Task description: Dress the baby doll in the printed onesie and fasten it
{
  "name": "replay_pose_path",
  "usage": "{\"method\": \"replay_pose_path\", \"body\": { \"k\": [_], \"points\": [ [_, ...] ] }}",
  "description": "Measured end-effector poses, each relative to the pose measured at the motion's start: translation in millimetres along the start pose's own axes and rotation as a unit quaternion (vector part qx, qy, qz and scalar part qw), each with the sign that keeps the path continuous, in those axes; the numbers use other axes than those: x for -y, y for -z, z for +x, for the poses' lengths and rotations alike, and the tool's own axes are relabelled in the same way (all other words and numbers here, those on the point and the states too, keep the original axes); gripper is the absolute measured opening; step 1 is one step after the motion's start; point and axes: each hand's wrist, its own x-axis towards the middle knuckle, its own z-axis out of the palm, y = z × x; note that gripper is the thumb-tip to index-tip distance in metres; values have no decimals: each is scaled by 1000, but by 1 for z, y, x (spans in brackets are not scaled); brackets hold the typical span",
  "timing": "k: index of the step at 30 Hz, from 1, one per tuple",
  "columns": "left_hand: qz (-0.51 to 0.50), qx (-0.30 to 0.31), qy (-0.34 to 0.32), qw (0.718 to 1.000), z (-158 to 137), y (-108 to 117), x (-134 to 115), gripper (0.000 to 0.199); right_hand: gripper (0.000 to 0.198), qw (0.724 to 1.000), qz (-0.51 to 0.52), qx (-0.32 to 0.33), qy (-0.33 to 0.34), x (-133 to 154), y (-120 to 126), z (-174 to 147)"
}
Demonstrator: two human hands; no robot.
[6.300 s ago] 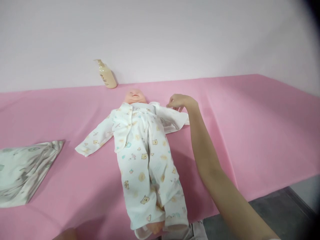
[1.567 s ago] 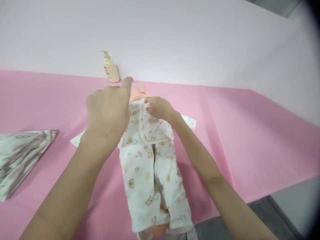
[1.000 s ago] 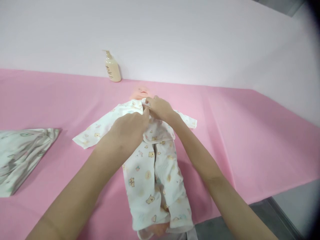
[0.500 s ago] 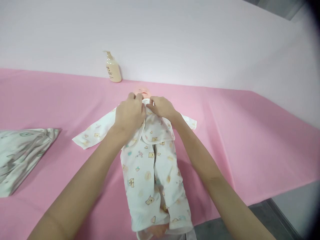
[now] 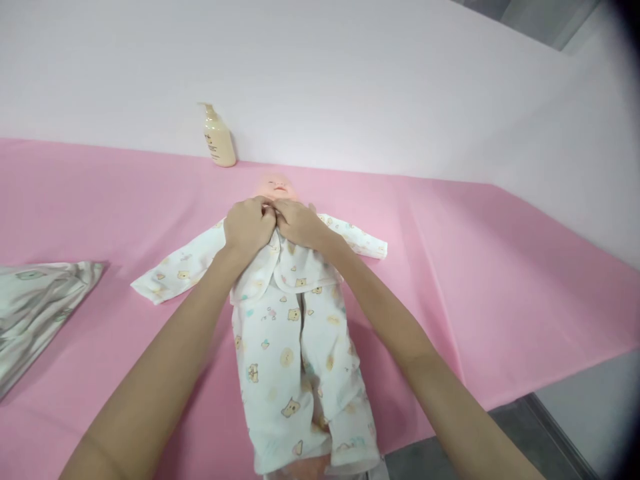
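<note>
A baby doll (image 5: 277,187) lies on its back, head toward the wall. It wears a white jacket (image 5: 303,272) printed with little bears and matching trousers (image 5: 277,363). My left hand (image 5: 249,225) is closed at the jacket's collar, just under the doll's chin. Right beside it, my right hand (image 5: 301,225) pinches the collar from the other side, and the fingertips of both meet there. Whatever fastening is between the fingers is hidden. Below the hands the jacket fronts lie side by side, and its sleeves spread out to both sides.
A cream pump bottle (image 5: 220,141) stands at the back against the white wall (image 5: 350,80). A folded patterned cloth (image 5: 43,310) lies at the left on the pink table cover (image 5: 165,347). The table's front edge runs along the lower right, with grey floor beyond.
Both hands have drawn together at the collar, the right one moving left until it touches the left. More of the doll's head shows, and the view has shifted slightly.
</note>
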Motion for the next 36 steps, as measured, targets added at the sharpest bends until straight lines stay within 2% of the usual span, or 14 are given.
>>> {"method": "replay_pose_path", "body": {
  "k": [2, 7, 10, 14, 19, 23, 26, 28, 31, 33, 36],
  "points": [
    [-23, 0, 4, 1000, 1, 0, 3, 40, 34, 999, -1, -33, 4, -4, -1, 5],
    [-39, 5, -1, 999, 3, 2, 4, 34, 25, 990, -54, -99, -89, -9, -5, 13],
    [-43, 12, -5, 999, 2, 4, 4, 30, 18, 986, -49, -117, -111, -15, -1, 13],
    [-6, 18, -27, 999, 0, 10, 4, 30, 34, 985, 25, -129, -110, -31, 12, 9],
    [70, -11, -52, 996, -1, 13, 4, 40, 28, 977, 101, -130, -134, -41, 23, 6],
    [75, 37, -56, 995, 3, 22, 8, 32, 26, 962, 175, -154, -139, -32, 17, 11],
    [69, 118, -43, 990, 4, 35, 10, 33, 18, 940, 231, -195, -154, -19, -1, 16],
    [78, 133, -33, 987, 4, 40, 9, 35, 14, 932, 249, -217, -148, -11, -13, 18],
    [65, 76, -56, 993, 5, 35, 6, 31, 10, 928, 263, -225, -136, -6, -23, 18],
    [0, 24, -67, 997, 8, 25, 3, 27, 8, 927, 266, -225, -140, -5, -25, 17],
    [-131, -43, -17, 990, 11, 5, -1, 24, 8, 915, 286, -240, -152, -6, -24, 16]
  ]
}}
